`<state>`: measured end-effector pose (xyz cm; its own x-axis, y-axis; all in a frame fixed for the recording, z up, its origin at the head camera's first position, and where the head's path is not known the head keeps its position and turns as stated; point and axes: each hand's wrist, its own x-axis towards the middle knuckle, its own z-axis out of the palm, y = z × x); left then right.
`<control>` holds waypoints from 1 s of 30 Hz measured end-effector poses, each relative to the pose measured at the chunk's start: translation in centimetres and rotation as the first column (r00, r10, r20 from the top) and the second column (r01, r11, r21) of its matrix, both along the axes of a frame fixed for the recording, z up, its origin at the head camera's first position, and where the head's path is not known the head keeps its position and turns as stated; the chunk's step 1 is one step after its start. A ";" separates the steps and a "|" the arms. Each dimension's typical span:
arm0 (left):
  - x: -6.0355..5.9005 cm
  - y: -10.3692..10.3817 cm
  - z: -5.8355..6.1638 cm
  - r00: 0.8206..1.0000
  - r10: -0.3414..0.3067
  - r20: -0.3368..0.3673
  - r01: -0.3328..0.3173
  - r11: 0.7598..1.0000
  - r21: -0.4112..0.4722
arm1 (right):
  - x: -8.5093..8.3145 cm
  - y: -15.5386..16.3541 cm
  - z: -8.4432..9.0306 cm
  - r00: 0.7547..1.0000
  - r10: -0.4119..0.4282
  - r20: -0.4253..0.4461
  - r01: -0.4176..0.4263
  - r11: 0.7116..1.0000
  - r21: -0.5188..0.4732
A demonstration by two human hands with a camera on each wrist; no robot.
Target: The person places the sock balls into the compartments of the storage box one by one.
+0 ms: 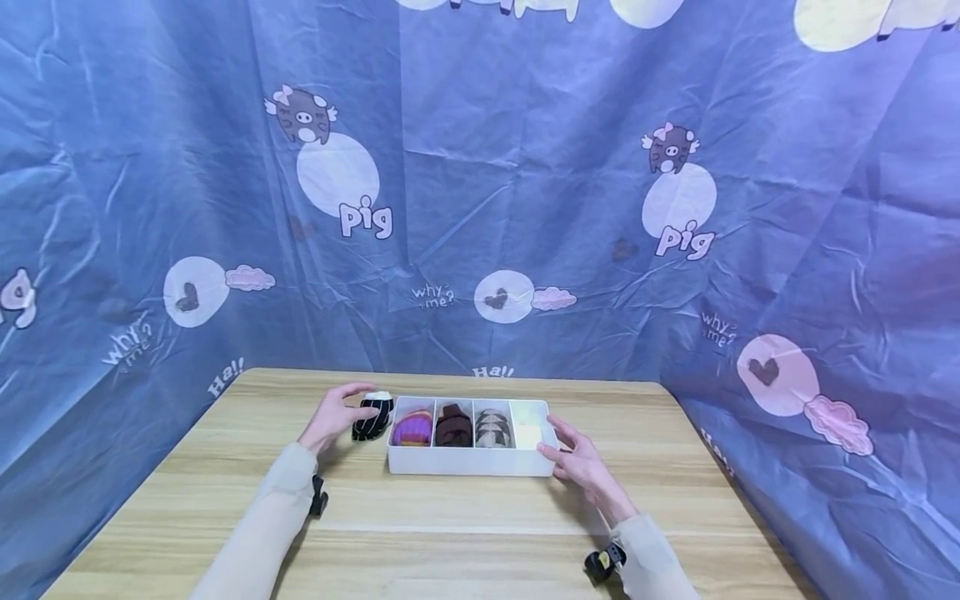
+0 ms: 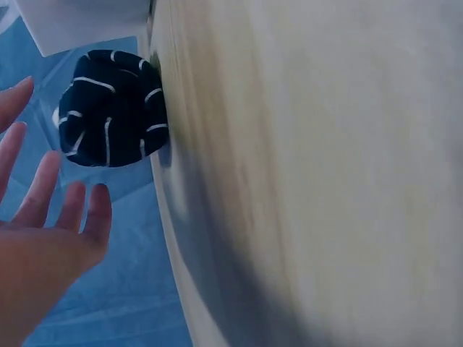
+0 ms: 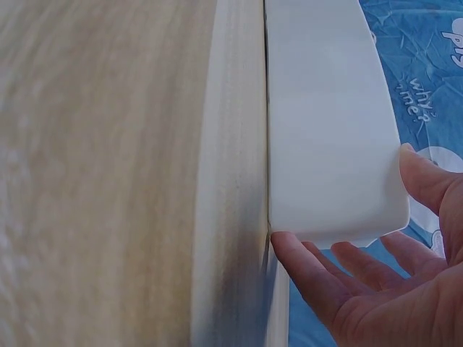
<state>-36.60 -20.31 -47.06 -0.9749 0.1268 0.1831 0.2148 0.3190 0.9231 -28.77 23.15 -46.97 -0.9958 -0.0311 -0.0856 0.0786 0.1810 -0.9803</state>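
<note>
A rolled black sock point(image 1: 372, 417) with thin white stripes lies on the table, just left of a white divided box point(image 1: 472, 461). My left hand point(image 1: 335, 417) is beside the sock, thumb and fingers spread; in the left wrist view they stand a little apart from it. Inside the box, from left to right, are a purple and orange rolled sock point(image 1: 412, 428), a dark brown one point(image 1: 453, 427) and a grey and white patterned one point(image 1: 492, 429). The rightmost compartment shows bare white walls. My right hand point(image 1: 581, 458) holds the box's right end, thumb over the rim, fingers against the end wall.
The wooden table point(image 1: 450, 533) carries the box near its far edge. Behind and at the sides hangs a blue cloth point(image 1: 450, 192) with pig prints. A black wrist device point(image 1: 604, 562) is strapped at the right cuff, another point(image 1: 318, 497) at the left.
</note>
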 end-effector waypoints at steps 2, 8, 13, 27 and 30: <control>-0.3 0.1 -0.2 1.000 -0.020 0.014 0.020 1.000 0.015 | 0.0 0.0 0.1 1.000 0.001 -0.001 -0.001 1.000 0.002; -0.9 0.5 -0.5 0.995 -0.058 0.084 0.055 0.998 0.040 | 0.1 0.0 0.1 1.000 -0.002 0.000 0.002 1.000 0.016; -1.2 0.7 -0.8 0.992 -0.056 0.116 0.053 0.998 0.029 | 0.1 0.0 -0.1 1.000 -0.007 -0.001 0.007 1.000 0.017; -1.4 0.7 -1.2 0.986 -0.067 0.154 0.069 0.998 -0.006 | 0.1 0.0 0.2 1.000 0.010 -0.005 -0.010 1.000 -0.014; -1.4 0.6 -1.3 0.986 -0.069 0.151 0.067 0.998 0.023 | 0.1 0.0 0.1 1.000 0.010 -0.004 -0.010 1.000 -0.015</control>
<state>-37.96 -19.72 -48.32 -0.9807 0.1919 0.0363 0.0924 0.2919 0.9520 -28.69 23.11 -46.84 -0.9958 -0.0420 -0.0814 0.0733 0.1672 -0.9832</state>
